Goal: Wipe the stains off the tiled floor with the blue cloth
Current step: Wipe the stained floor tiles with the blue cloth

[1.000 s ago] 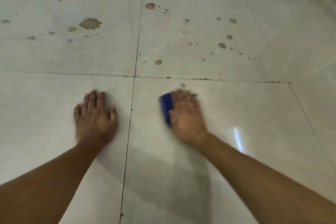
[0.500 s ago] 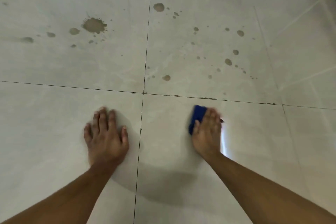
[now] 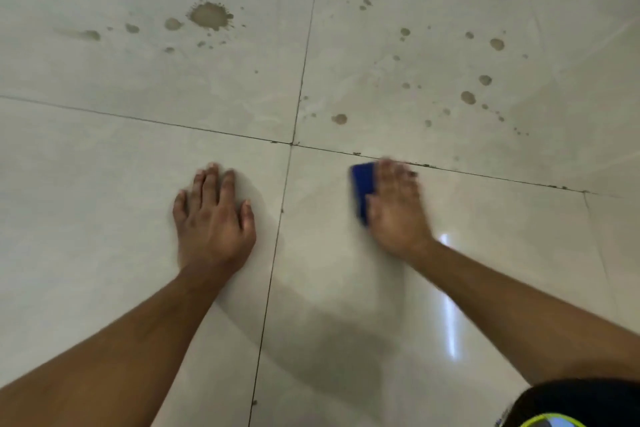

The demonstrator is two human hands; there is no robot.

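My right hand (image 3: 396,208) lies flat with straight fingers on the blue cloth (image 3: 363,189), pressing it onto the near right tile just below the grout line; the hand is motion-blurred. Only the cloth's left part shows beside the fingers. My left hand (image 3: 214,218) rests flat on the near left tile, fingers spread, holding nothing. Brown stains dot the two far tiles: a big splat (image 3: 209,15) on the left one, a round spot (image 3: 339,119) and scattered drops (image 3: 468,97) on the right one. Small dark specks (image 3: 429,165) sit along the grout line by the cloth.
Pale glossy tiled floor (image 3: 104,166) with dark grout lines crossing at the middle (image 3: 291,143). A light glare streak (image 3: 448,288) lies by my right forearm. A dark garment edge with a yellow-green patch (image 3: 568,412) shows at the bottom right.
My right hand swept the cloth rightward along the near right tile, then back a little to the left. The left hand stayed planted. The view shifted so the stains sit lower in frame.
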